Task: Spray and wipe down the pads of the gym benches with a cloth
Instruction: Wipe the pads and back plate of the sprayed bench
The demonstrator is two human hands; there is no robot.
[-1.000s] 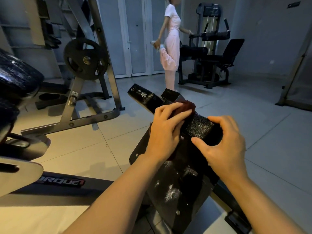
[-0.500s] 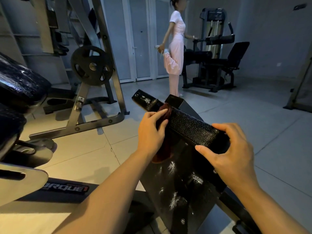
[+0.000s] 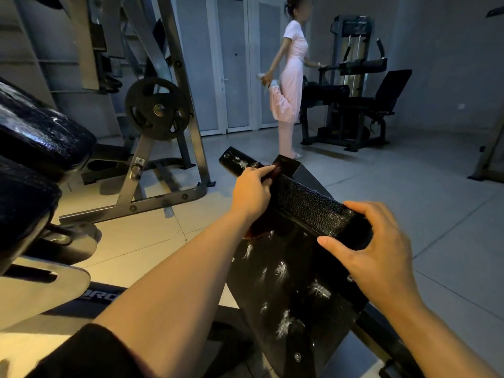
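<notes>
i'm mid-wipe on the roller pad (image 3: 308, 205) in the centre: my left hand (image 3: 252, 193) presses a dark red cloth (image 3: 260, 227) against its far-left part, fingers curled on it, while my right hand (image 3: 379, 252) grips the near end to steady it. next i'd work the cloth along toward the right hand. foam streaks (image 3: 286, 320) wait below. a person (image 3: 290, 85) stretches far off, well clear.
</notes>
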